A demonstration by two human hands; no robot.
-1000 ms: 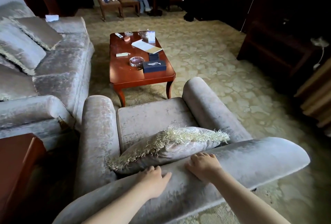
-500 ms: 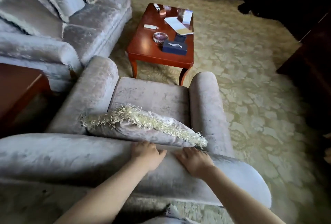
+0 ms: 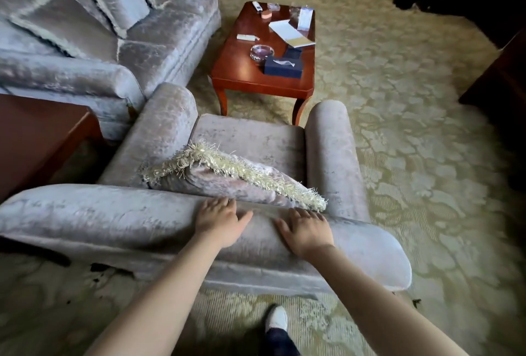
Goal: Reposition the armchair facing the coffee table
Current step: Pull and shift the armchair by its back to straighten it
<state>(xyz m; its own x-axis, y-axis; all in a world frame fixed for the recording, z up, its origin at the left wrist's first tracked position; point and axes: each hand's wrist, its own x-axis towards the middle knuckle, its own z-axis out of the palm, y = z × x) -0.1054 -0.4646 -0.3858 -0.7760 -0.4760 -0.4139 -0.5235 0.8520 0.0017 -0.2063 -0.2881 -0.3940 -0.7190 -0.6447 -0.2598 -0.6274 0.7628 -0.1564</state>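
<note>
Step in hand: pushing and swivelling the armchair (image 3: 250, 145) from behind, by my reading.
Doing it well: press low and evenly through both palms, turn the back gradually, and keep the front edge off the coffee table (image 3: 244, 71) legs and the left armrest off the sofa (image 3: 159, 42).
Left hand (image 3: 219, 221): flat on the backrest top, fingers spread, gripping nothing.
Right hand (image 3: 306, 230): likewise flat and spread, just beside the left.
Armchair position: directly ahead of the hands, seat pointing at the table's near end, close to it.
Fringed cushion (image 3: 227, 176): leaning against the backrest, touching the fingertips' side.
</note>
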